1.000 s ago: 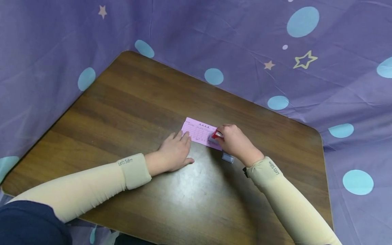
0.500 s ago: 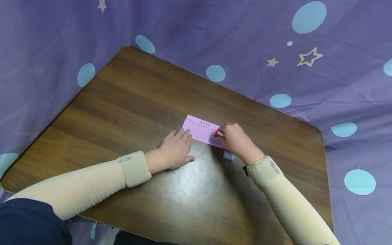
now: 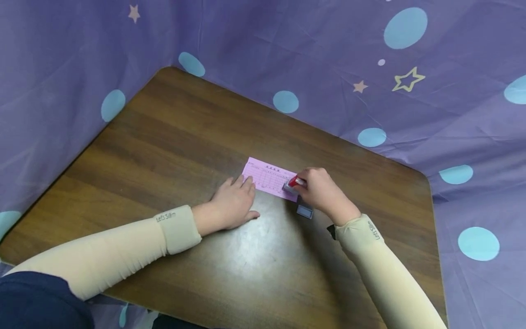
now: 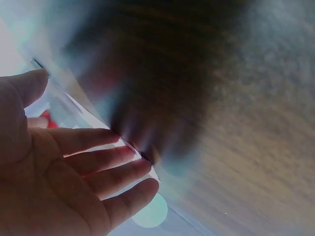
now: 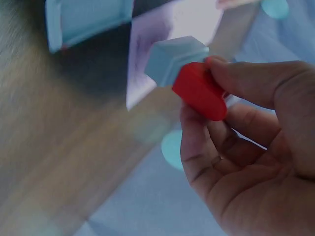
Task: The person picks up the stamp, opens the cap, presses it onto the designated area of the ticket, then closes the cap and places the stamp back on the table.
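A pink printed form (image 3: 267, 177) lies on the wooden table with a ruled grid on it. My left hand (image 3: 230, 204) rests flat, fingers spread, with its fingertips on the form's lower left edge. Between thumb and fingers, my right hand (image 3: 322, 189) pinches the red handle of a small stamp (image 5: 199, 92). The stamp leans over the form's right end, its pale base toward the paper; its underside is hidden. Just below the form's right corner lies the small rectangular stamp cap (image 3: 304, 211), hollow side up.
The brown wooden table (image 3: 164, 137) has rounded corners. Behind it and at its sides hangs a purple curtain (image 3: 246, 36) with blue dots and stars. A light glare shows on the tabletop in front of the form.
My right hand has shifted slightly and tilted the stamp, so more of its base shows above the form. The left hand stays in place on the form's edge.
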The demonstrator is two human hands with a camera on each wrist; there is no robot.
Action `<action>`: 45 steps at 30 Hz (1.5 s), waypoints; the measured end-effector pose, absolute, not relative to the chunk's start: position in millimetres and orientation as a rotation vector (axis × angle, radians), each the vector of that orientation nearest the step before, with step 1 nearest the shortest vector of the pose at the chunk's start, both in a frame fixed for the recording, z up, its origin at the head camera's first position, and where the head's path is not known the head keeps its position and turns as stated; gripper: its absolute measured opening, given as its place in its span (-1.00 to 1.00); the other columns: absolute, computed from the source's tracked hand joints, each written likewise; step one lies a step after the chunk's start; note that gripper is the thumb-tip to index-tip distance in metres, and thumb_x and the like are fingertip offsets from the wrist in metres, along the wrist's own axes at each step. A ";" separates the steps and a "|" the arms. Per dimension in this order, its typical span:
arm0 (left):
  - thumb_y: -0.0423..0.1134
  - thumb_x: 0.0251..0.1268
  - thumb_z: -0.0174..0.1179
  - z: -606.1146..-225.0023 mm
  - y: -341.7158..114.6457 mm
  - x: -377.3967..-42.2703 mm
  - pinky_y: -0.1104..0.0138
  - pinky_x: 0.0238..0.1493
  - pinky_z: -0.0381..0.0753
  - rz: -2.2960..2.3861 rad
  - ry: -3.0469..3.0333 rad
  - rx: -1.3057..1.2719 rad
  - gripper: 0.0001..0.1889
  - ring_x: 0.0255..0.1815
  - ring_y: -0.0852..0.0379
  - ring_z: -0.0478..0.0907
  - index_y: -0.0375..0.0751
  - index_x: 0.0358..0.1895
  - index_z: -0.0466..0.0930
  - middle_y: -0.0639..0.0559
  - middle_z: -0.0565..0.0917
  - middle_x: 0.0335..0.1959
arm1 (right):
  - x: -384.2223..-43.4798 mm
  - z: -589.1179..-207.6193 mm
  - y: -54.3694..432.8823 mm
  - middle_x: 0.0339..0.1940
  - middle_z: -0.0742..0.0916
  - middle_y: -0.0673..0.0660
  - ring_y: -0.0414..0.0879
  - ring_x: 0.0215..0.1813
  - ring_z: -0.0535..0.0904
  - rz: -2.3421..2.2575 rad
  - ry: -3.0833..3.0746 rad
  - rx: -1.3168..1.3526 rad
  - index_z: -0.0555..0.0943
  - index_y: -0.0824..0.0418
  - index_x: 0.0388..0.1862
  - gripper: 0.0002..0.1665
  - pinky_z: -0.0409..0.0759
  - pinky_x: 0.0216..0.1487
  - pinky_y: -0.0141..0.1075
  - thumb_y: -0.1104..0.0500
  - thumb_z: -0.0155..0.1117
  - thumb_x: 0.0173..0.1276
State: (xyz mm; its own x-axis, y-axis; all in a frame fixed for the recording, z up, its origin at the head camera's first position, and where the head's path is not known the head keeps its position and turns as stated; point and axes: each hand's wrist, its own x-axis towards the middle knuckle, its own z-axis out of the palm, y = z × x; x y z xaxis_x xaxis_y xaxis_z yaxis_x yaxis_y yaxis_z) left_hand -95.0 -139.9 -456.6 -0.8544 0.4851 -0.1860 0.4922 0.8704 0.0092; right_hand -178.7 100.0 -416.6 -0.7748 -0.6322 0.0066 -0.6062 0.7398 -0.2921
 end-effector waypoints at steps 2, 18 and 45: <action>0.35 0.44 0.04 -456.6 -138.3 -95.2 -0.17 0.34 0.30 -0.052 2.856 0.757 -0.10 0.45 -0.33 0.27 -0.48 0.42 0.37 -0.35 0.33 0.47 | -175.2 -409.6 111.9 -0.46 0.65 0.09 -0.07 -0.45 0.50 -0.489 2.860 -0.998 0.74 0.32 -0.32 -0.91 0.55 -0.40 -0.20 0.30 0.50 0.25; 0.29 0.46 0.07 -450.6 -134.5 -107.3 -0.15 0.37 0.26 0.007 2.842 0.774 -0.15 0.45 -0.41 0.23 -0.48 0.42 0.38 -0.39 0.35 0.44 | -159.7 -378.9 190.0 -0.20 0.73 0.20 0.07 -0.25 0.69 -0.682 2.912 -0.709 0.71 0.37 -0.04 -0.73 0.69 -0.17 -0.02 0.27 0.46 0.32; -0.18 0.16 0.45 -452.4 11.3 -148.1 0.07 -0.27 0.66 0.167 2.804 1.057 -0.87 -0.19 -0.05 0.59 -0.10 -0.26 0.76 -0.08 0.60 -0.23 | -150.8 -372.2 255.9 -0.24 0.74 0.18 0.04 -0.28 0.70 -0.719 3.004 -0.612 0.73 0.36 -0.10 -0.74 0.68 -0.21 -0.05 0.26 0.52 0.27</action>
State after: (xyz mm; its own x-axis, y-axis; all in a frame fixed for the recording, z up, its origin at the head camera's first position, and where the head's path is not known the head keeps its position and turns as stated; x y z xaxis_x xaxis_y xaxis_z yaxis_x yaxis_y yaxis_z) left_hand -148.1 11.3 -452.4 -0.7434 0.6626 -0.0918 0.6470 0.7470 0.1529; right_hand -150.8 255.9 -372.2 -0.9244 -0.3692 0.0954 -0.3724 0.8202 -0.4344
